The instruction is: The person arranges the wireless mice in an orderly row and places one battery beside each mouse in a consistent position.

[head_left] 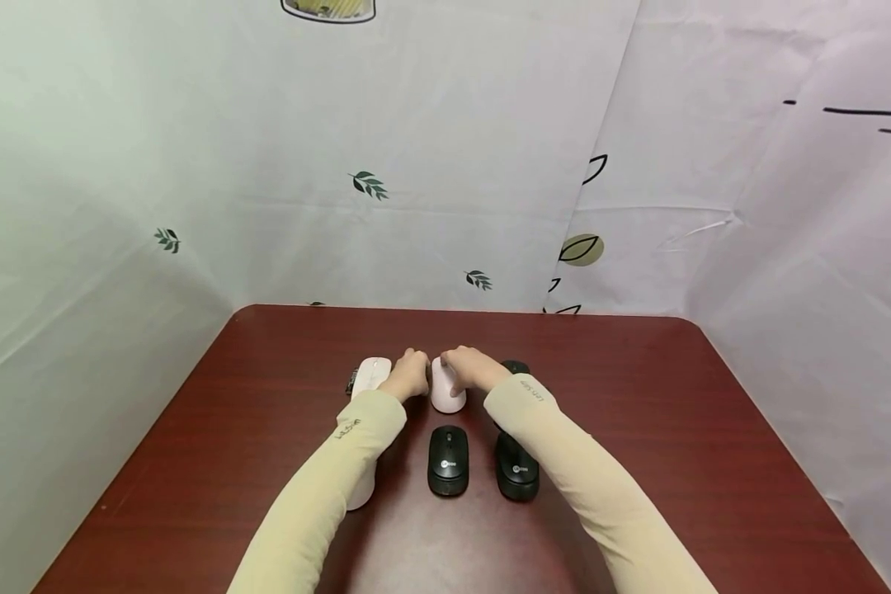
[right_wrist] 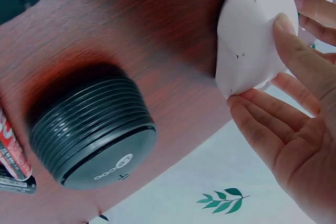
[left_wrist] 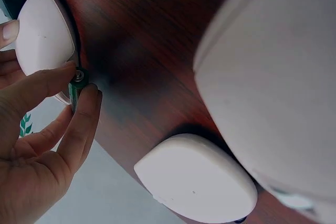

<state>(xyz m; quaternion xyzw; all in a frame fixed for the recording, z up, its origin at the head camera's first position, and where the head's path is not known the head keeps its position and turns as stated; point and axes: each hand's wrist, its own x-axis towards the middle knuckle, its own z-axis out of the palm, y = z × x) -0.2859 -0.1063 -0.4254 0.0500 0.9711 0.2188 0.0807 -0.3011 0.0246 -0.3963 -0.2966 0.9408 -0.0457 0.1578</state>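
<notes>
A white computer mouse (head_left: 446, 394) stands near the far middle of the table, between both hands. My right hand (head_left: 475, 369) holds it, thumb on one side and fingertips along its edge in the right wrist view (right_wrist: 299, 124). Beside it, my left hand (head_left: 408, 375) pinches a small green battery (left_wrist: 79, 78) between thumb and fingers, its metal end facing the left wrist camera. The battery is close against the mouse; whether it touches is hard to tell. Another white mouse (head_left: 372, 373) lies left of my left hand.
Two black mice (head_left: 449, 462) (head_left: 516, 469) lie nearer on the brown table (head_left: 638, 462), with a third black mouse (head_left: 516, 365) behind my right wrist. A white mouse (head_left: 361, 492) is partly under my left sleeve. Red and black batteries (right_wrist: 14, 153) lie beside a black mouse.
</notes>
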